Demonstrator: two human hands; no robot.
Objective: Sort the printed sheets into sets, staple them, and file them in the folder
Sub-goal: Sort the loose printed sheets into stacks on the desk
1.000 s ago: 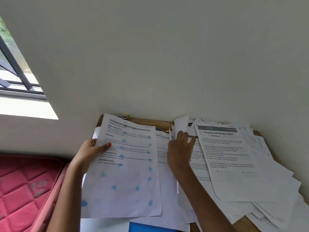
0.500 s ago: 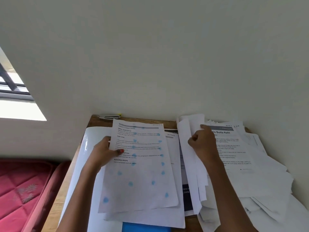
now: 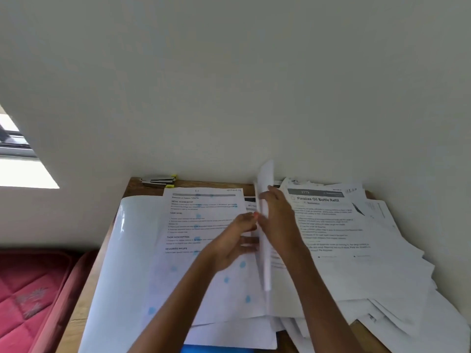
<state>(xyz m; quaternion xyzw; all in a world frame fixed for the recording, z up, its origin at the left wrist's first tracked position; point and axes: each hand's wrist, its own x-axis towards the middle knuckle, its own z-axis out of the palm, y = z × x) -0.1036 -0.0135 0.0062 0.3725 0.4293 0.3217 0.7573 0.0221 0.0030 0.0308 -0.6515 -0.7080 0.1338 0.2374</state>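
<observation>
White sheet (image 3: 265, 266) stands on edge, between left stack (image 3: 204, 220) and right pile (image 3: 356, 250) on the worktop (image 3: 137, 186). Grip of right hand (image 3: 280, 222) pinches it; left hand (image 3: 229, 250) at its edge, grip too blurred to tell. We should land it square on the stack.

Inventory, as I look down.
- My hands: two, left hand (image 3: 234, 243) and right hand (image 3: 280, 220).
- Desk (image 3: 136, 185): one.
- Stapler (image 3: 158, 180): one.
- Blue-dotted sheet (image 3: 193, 225): one.
- Sheet headed "Finalize Oil Bottle Refill" (image 3: 331, 225): one.
- Raised sheets (image 3: 266, 174), edge-on: number unclear.
- Loose pile (image 3: 407, 314): too many sheets to count.
- Blue folder (image 3: 216, 349): one.
- Glossy white cover (image 3: 127, 250): one.
- Red mattress (image 3: 25, 289): one.
</observation>
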